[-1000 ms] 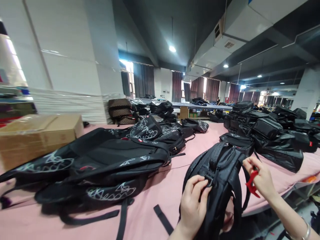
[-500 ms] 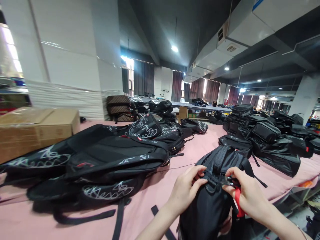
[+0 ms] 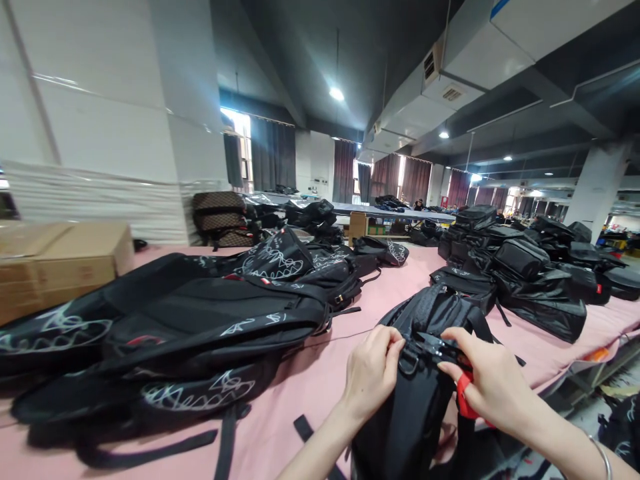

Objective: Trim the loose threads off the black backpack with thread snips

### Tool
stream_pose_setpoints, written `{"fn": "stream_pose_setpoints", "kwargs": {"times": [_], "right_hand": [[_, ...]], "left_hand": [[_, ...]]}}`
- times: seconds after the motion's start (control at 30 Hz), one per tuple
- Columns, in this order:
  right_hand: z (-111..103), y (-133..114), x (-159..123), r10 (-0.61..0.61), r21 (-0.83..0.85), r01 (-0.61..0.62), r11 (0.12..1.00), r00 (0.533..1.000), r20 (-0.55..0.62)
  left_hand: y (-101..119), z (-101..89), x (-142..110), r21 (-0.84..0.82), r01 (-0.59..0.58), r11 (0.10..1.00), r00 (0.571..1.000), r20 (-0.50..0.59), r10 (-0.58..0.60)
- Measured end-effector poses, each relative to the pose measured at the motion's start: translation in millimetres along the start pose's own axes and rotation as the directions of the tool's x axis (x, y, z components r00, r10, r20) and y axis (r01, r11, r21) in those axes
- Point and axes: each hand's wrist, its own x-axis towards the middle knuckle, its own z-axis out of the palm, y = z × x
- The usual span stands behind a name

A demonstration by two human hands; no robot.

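Note:
A black backpack [image 3: 400, 420] lies lengthwise on the pink-covered table in front of me. My left hand [image 3: 373, 370] is closed in a pinch at the backpack's strap area, beside a black ring-shaped fitting [image 3: 409, 361]. What sits between its fingertips is too small to make out. In my right hand [image 3: 493, 380] are thread snips [image 3: 434, 347], with the metal tips pointing left toward my left fingers, just above the fitting. A red loop [image 3: 466, 397] hangs around a finger of that hand.
Black backpacks with white scribbled patterns [image 3: 200, 393] cover the left of the pink table [image 3: 280, 440]. A cardboard box [image 3: 85, 267] stands behind them. More black bags [image 3: 540, 287] are heaped at the right, near the table's edge. Loose straps lie between.
The snips have turned, and their tips now show near my left fingertips. My left fingers have drawn together into a tighter pinch. The view has swung slightly right.

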Motion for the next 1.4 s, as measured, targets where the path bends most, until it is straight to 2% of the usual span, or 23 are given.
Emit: {"fn": "stream_pose_setpoints", "kwargs": {"times": [0.13, 0.37, 0.57, 0.8, 0.97, 1.13, 1.2, 1.27, 1.33, 1.4], "right_hand": [[-1.2, -11.5, 7.1, 0.003, -0.084, -0.002, 0.996, 1.000, 0.004], [0.8, -18.5, 19.8, -0.046, -0.085, 0.050, 0.995, 0.997, 0.054], [0.5, -19.4, 25.1, -0.038, -0.081, 0.045, 0.996, 0.995, 0.087], [8.8, -11.6, 14.3, 0.005, 0.156, -0.007, 0.988, 1.000, 0.011], [12.1, -11.1, 7.8, 0.031, 0.178, -0.027, 0.984, 0.999, -0.020], [9.1, -8.6, 6.1, 0.055, 0.209, -0.056, 0.976, 0.998, 0.008], [8.7, -6.7, 5.2, 0.067, 0.228, -0.071, 0.971, 0.997, 0.026], [9.2, -5.7, 2.9, 0.077, 0.247, -0.083, 0.965, 0.997, 0.031], [10.6, -5.8, -1.5, 0.080, 0.253, -0.080, 0.964, 0.997, 0.009], [12.6, -6.1, -8.7, 0.052, 0.253, -0.042, 0.966, 0.998, -0.033]], "left_hand": [[-0.7, 4.4, -3.7, 0.013, 0.006, 1.000, 1.000, -0.024, -0.005], [-1.7, 9.1, -6.7, 0.036, -0.018, 0.999, 0.999, -0.049, 0.019], [-1.3, 8.8, -6.4, 0.036, -0.041, 0.998, 0.998, -0.055, 0.043], [-3.0, 5.3, -13.4, -0.165, 0.036, 0.986, 0.995, -0.085, -0.051], [-2.9, 4.2, -14.8, -0.273, 0.125, 0.954, 0.984, -0.086, -0.153], [1.1, -3.1, -9.8, -0.502, 0.299, 0.812, 0.926, -0.053, -0.374], [-1.0, -8.1, -8.8, -0.648, 0.305, 0.698, 0.893, -0.060, -0.447], [-10.8, -12.7, -11.7, -0.816, 0.253, 0.519, 0.853, -0.066, -0.518], [-28.9, -14.1, -21.4, -0.908, 0.221, 0.356, 0.801, -0.040, -0.598], [-50.0, -9.6, -38.8, -0.902, 0.315, 0.296, 0.709, 0.016, -0.705]]}}
